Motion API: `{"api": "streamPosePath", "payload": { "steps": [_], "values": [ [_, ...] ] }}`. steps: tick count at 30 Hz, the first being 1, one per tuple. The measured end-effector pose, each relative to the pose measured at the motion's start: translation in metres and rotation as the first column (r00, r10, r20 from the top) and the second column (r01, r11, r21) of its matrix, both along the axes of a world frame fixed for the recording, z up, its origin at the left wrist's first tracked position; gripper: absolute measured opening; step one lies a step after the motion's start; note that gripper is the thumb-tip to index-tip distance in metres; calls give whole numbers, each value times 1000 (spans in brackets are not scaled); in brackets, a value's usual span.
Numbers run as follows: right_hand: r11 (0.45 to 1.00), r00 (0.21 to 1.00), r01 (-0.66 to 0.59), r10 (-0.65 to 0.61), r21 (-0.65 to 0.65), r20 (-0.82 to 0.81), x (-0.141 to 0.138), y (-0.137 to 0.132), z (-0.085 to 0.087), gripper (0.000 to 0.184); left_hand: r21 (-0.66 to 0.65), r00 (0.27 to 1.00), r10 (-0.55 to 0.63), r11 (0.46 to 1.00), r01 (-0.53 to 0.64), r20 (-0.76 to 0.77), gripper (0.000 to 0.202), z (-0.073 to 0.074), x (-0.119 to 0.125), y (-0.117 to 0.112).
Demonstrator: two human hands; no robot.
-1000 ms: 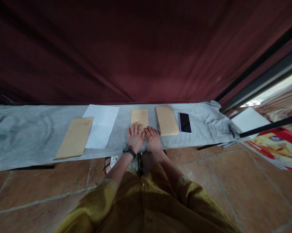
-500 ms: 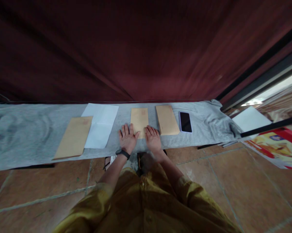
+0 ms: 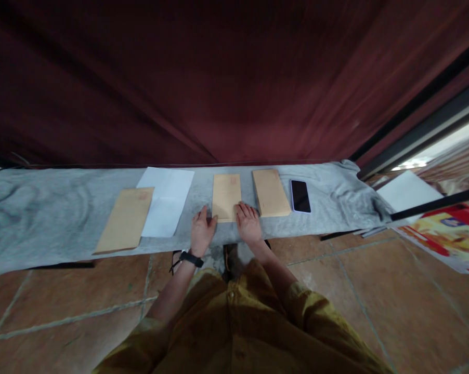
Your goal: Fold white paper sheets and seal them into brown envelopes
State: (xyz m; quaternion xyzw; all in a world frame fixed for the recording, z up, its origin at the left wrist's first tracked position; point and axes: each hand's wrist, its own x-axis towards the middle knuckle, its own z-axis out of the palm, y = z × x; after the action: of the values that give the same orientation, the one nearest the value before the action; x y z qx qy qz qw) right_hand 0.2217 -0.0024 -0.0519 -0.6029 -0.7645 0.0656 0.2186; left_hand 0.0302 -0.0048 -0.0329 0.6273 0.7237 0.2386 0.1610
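Observation:
A small tan envelope [image 3: 226,193] lies on the grey cloth [image 3: 55,218] straight ahead of me. My left hand [image 3: 202,231] rests flat on the cloth, fingers together, its thumb touching the envelope's near left corner; a black watch is on that wrist. My right hand [image 3: 249,224] lies flat with its fingers spread, fingertips on the envelope's near right corner. Neither hand holds anything.
A second tan envelope [image 3: 271,192] and a black phone [image 3: 300,196] lie to the right. A larger tan envelope [image 3: 126,218] overlaps a white sheet [image 3: 165,200] on the left. A dark red curtain hangs behind. A colourful poster [image 3: 441,228] and tiled floor are at right.
My left hand slid off the small envelope, leftwards and back towards me, and now lies beside it. My right hand stayed at the near right corner.

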Motion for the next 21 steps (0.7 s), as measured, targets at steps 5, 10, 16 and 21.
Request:
{"api": "streamPosePath", "payload": {
  "steps": [5, 10, 16, 21],
  "values": [
    [1000, 1000, -4, 4, 10, 7, 0, 1, -1, 46, -187, 982, 70, 982, -37, 177, 64, 6, 2, 13],
    [1000, 1000, -5, 4, 16, 22, 1, 1, -2, 45, -247, 983, 78, 968, -35, 167, 58, 11, 4, 21],
    [1000, 1000, 3, -3, 11, 25, -1, 0, -1, 45, -304, 974, 91, 952, -24, 206, 35, 8, 7, 24],
    [1000, 1000, 5, -5, 16, -2, 1, 1, 2, 42, -309, 973, 69, 951, 2, 221, 22, 7, 7, 25]
  ]
}}
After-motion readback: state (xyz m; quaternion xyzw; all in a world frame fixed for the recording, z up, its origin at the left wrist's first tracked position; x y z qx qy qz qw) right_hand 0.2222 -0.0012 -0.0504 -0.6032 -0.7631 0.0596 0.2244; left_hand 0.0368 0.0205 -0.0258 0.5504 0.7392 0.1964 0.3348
